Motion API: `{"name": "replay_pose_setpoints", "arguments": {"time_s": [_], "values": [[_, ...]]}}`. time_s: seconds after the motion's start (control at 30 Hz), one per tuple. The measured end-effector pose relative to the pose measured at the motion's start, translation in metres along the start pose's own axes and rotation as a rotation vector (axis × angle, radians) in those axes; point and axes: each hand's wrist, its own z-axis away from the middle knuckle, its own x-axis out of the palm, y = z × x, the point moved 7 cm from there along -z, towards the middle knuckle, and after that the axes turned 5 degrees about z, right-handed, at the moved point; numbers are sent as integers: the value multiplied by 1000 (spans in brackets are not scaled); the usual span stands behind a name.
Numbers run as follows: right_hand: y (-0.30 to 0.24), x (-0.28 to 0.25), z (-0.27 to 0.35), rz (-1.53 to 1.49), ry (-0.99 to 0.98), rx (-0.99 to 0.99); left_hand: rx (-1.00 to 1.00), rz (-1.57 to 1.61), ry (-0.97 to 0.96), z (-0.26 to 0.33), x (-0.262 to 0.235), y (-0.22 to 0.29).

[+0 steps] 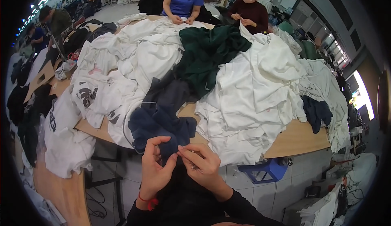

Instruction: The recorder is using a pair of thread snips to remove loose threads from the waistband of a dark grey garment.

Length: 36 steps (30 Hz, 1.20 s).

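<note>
A navy blue garment hangs over the near edge of the table, its lower part between my two hands. My left hand, with a red string at the wrist, curls around that lower part, index finger and thumb on either side of the cloth. Close beside it, my right hand pinches the cloth's right edge between thumb and fingertips. Whether the pinch also holds a thread is too small to tell. A dark grey garment lies just beyond the navy one, and a dark green garment farther back.
Heaps of white garments spread over the wooden table on both sides. A small navy cloth lies at the right edge. Under the table stands a blue plastic stool. Two co-workers handle cloth across the table.
</note>
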Motion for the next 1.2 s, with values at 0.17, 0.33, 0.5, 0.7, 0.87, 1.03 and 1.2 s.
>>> {"name": "replay_pose_setpoints", "arguments": {"time_s": [0.17, 0.33, 0.5, 0.7, 0.87, 1.03, 1.2], "values": [[-11, 2, -6, 67, -18, 23, 44, -220, -40, 0, -7, 11], [0, 12, -4, 101, -87, 24, -50, -175, -101, -2, -4, 11], [19, -1, 4, -58, -12, 288, -155, 3, -105, 2, -13, -3], [4, 4, 5, -136, -44, 304, -159, 204, -77, 9, -14, -6], [-5, 9, 5, -68, -72, 146, -128, 170, -65, 13, -15, -5], [-1, 20, 8, 54, -75, -17, -112, -119, -109, 15, -17, -10], [43, 1, 12, -216, 0, 411, -129, 159, -39, 10, -12, -6]]}}
